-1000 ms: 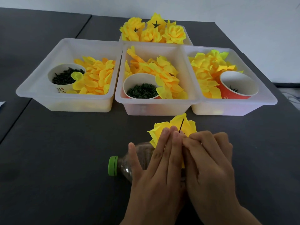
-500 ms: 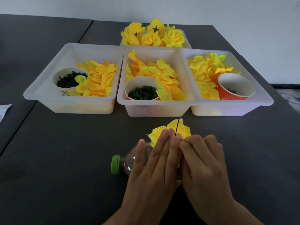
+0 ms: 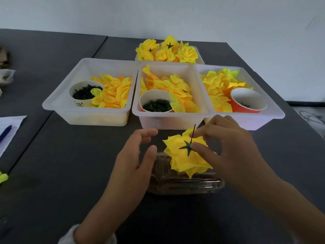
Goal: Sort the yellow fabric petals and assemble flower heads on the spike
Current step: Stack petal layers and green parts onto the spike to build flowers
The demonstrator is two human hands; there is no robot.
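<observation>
My right grip (image 3: 226, 150) is pinching at the top of the flower head (image 3: 187, 155): forefinger up beside the spike (image 3: 193, 132), thumb resting on the petals just beside the green star-shaped calyx (image 3: 187, 148) threaded onto it. My left grip (image 3: 135, 155) is released, fingers loosely spread and curved, hovering just left of the flower and touching nothing.

The flower head sits on the spike, which stands up out of a clear plastic bottle (image 3: 184, 182) lying on its side on the dark worktop (image 3: 70, 173), close in front of me and just before the middle tray (image 3: 168, 120).

I judge the flower to be very light and soft: layered fabric petals that crush and slide easily, with nothing but the spike holding the stack in line. The spike itself looks thin and sharp, so I keep my fingertips off its tip. The sensible hold is low and central, thumb and forefinger around the calyx where the layers are pressed together, not on the loose petal edges, which would just bend. The bottle looks light enough to roll, so my free left grip would do well to steady it while the right lifts or presses.

Behind, three trays hold loose petals and cups; finished flower heads (image 3: 167, 50) fill the far tray.
</observation>
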